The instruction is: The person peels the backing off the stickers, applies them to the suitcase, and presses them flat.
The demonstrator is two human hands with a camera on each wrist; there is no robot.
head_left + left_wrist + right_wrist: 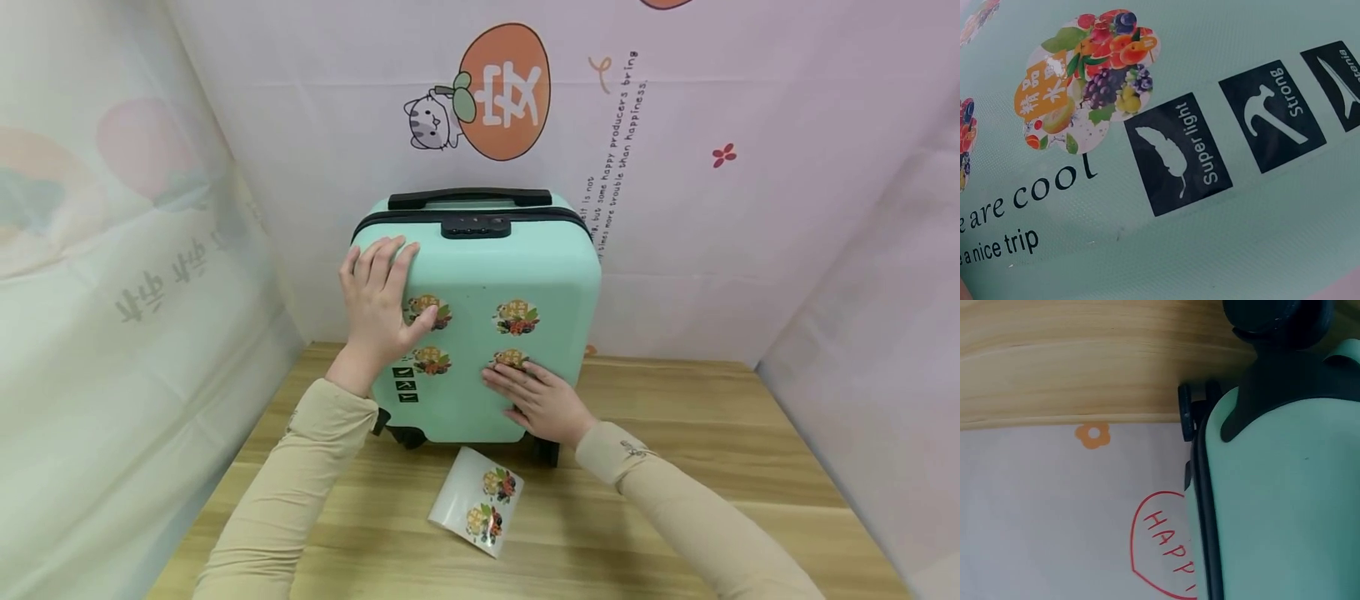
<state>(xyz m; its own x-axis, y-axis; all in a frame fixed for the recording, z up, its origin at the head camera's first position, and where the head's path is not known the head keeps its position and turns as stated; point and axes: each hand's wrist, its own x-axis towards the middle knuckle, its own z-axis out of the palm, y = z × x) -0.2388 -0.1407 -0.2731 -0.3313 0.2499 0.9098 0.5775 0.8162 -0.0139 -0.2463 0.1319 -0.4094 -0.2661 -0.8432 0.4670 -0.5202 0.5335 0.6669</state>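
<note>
A mint-green suitcase (pixel 468 408) stands upright on the wooden table, black handle and lock at its top. My left hand (pixel 377 310) rests on its upper left, fingers extended toward the top edge, the thumb overlapping a round fruit sticker (pixel 429 302). Fairly straight fingers of my right hand (pixel 543 404) lie flat on the lower right of the front, covering the bottom part of another fruit sticker (pixel 509 358). More stickers sit at the upper right (pixel 517 317) and lower left (pixel 432 361). In the left wrist view a fruit sticker (pixel 1091 81) appears beside black printed labels (pixel 1179 155).
On the table (pixel 675 433), in front of the suitcase, lies a curled white backing sheet (pixel 456 497) carrying two fruit stickers. Printed cloth (pixel 315 125) walls rise behind and at both sides. Black wheels (pixel 1266 315) show under the suitcase in the right wrist view.
</note>
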